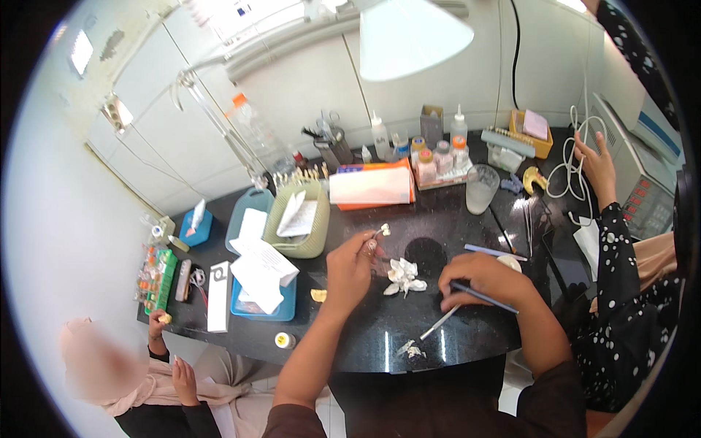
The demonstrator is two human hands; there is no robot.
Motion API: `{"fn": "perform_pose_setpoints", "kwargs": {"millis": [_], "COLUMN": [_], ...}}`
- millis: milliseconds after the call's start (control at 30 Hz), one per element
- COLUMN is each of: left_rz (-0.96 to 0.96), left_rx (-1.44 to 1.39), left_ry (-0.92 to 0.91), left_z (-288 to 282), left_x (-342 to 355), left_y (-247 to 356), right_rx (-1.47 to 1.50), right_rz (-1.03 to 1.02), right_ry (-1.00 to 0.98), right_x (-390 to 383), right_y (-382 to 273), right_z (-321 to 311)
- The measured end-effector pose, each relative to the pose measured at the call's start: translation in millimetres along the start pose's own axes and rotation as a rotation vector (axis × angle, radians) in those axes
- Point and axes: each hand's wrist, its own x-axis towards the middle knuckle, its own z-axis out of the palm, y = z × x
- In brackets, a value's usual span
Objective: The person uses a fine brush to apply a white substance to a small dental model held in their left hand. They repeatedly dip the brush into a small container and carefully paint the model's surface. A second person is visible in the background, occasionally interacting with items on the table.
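Left hand (352,264) is pinching a thin tool (374,237) between fingertips, fingers drawn together on it, raised a little over the black counter (438,219). Tool tip is carrying a small whitish piece (385,229), too small to tell what it is.

Right hand (483,282) is resting on the counter, fingers curled tight around a slim brush (467,299); the handle is running out past the knuckles to the right, the light tip (425,334) pointing down-left at the counter. Small pale scraps (411,351) are lying just beyond that tip, near the counter's front edge.

A crumpled white tissue (404,276) is sitting on the counter between the two hands. A small yellowish lump (318,295) is lying left of the left wrist. A blue pencil-like stick (495,252) is lying just behind the right hand.

Further back: a frosted cup (480,188), an orange-and-white box (372,185), a tray of small jars (440,165), and a green basket (299,237) holding papers. Left of it a blue tray (286,303) is carrying more folded paper. A white lamp shade (412,36) is hanging overhead.

At right, a person in a dotted black sleeve (621,270) is reaching a hand (597,164) toward white cables (573,171). At lower left, another person's hand (155,323) is touching the counter's edge.
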Motion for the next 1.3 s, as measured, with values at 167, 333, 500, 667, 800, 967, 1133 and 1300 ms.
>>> {"fn": "perform_pose_setpoints", "kwargs": {"millis": [167, 333, 500, 667, 800, 967, 1133, 1300], "left_rz": [-0.082, -0.131, -0.162, -0.078, -0.090, -0.155, -0.252, -0.364], "left_rx": [-0.157, -0.421, -0.618, -0.595, -0.447, -0.821, -1.081, -1.062], "left_ry": [0.012, -0.024, 0.001, 0.061, 0.023, -0.085, -0.204, -0.290], "left_z": [5.7, 11.5, 14.0, 19.7, 12.2, 18.0, 11.0, 11.1], "left_x": [-0.6, 1.5, 2.4, 3.2, 1.5, 2.5, 1.4, 2.5], "left_y": [-6.8, -13.4, -25.4, -26.4, -16.0, -27.6, -30.5, -32.7], "right_rx": [-0.123, -0.102, 0.104, 0.096, 0.481, 0.704, 0.554, 0.652], "right_rz": [0.079, 0.128, 0.114, -0.088, 0.177, 0.277, 0.327, 0.350], "right_ry": [-0.227, -0.184, 0.088, 0.388, 0.481, 0.659, 0.669, 0.684], "right_x": [-3.6, -3.2, 1.5, -3.1, -33.0, -44.2, -40.0, -47.3], "right_y": [6.8, 16.9, 7.8, -28.5, -43.6, -29.9, -33.5, -26.2], "right_z": [18.8, 17.1, 23.8, 27.9, 66.9, 120.1, 121.0, 130.6]}}
